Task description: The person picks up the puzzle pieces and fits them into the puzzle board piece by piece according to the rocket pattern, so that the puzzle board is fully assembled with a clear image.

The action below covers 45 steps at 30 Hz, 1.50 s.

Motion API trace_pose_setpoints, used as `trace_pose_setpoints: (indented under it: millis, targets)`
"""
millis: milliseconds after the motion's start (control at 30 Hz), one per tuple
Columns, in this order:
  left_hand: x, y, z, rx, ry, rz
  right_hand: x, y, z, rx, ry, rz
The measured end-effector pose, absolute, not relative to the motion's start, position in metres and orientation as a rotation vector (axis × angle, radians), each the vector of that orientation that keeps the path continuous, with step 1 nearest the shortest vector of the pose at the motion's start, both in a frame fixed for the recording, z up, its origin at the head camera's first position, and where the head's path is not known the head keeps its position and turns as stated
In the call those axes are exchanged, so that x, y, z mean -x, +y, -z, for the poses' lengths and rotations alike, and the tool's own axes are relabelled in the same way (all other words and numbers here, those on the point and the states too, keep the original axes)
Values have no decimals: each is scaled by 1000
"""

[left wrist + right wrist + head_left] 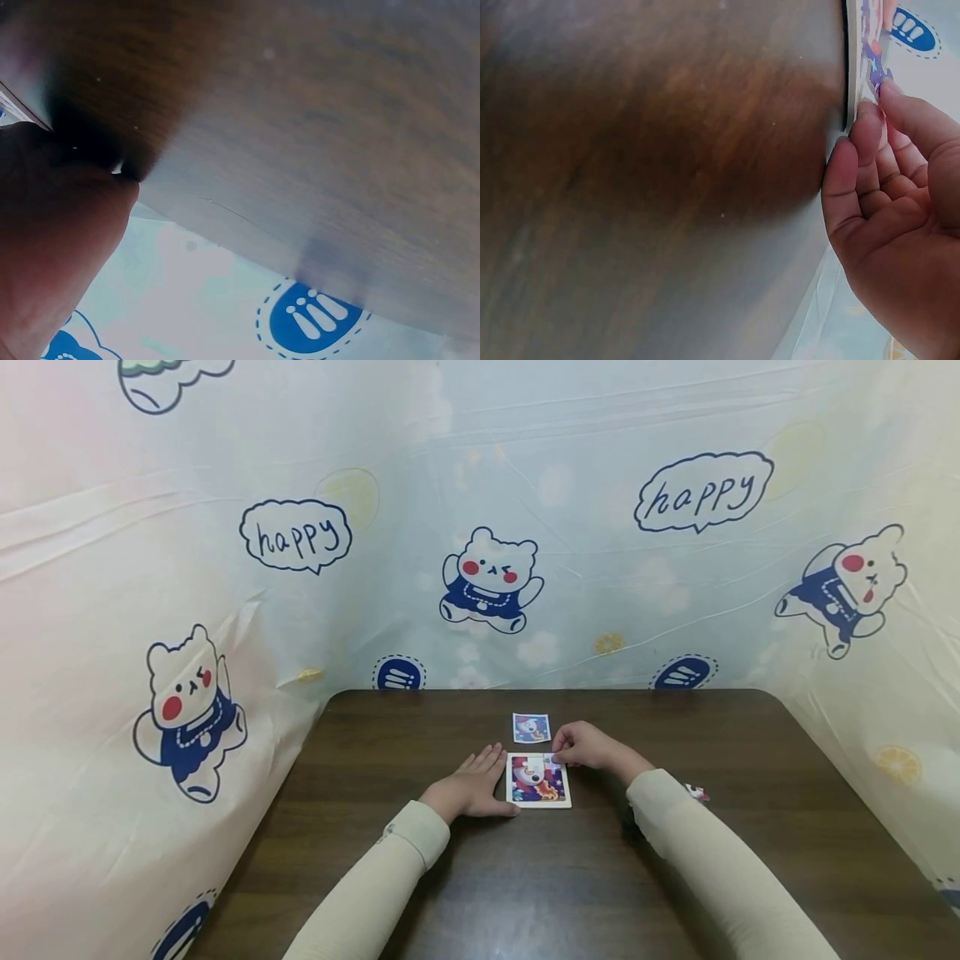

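Observation:
A small jigsaw puzzle (534, 789) in a white frame lies on the table, its picture showing a cartoon figure and orange flames, with a pale gap near the top. Beside the frame's left edge, my left hand (472, 785) rests with fingers stretched forward and the thumb at the lower left corner. My right hand (588, 746) is at the upper right corner, thumb and fingertips pinching a purple puzzle piece (876, 69) at the board's edge. In the left wrist view only part of the left hand (60, 240) shows, dark and close to the camera.
Just behind the frame lies a small picture card (531, 728) with a similar image. A loose colourful piece (697, 792) sits to the right, partly hidden by the right sleeve. The brown wooden table (510, 893) meets a printed curtain (480, 460) at the back and sides.

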State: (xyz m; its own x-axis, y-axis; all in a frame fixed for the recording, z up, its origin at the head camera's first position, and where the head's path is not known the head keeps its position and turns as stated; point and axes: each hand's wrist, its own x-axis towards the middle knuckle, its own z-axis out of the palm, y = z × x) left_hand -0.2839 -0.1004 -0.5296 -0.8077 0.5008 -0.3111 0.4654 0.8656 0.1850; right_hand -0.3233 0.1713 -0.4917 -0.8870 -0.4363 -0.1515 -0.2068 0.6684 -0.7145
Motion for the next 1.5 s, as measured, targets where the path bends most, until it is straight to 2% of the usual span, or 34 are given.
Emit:
trace_pose_setpoints:
  millis: [800,967,1167,1500]
  targets:
    - [281,-99,526,-715,2679,-153,321,162,490,429,2652,885]
    - [282,-99,528,-725,2682,-148,321,166,491,497,2647,910]
    - [282,-100,528,-732,2676,-142,317,181,488,578,2606,971]
    - [286,-100,532,-728,2673,-134,300,232,473,504,2537,1070]
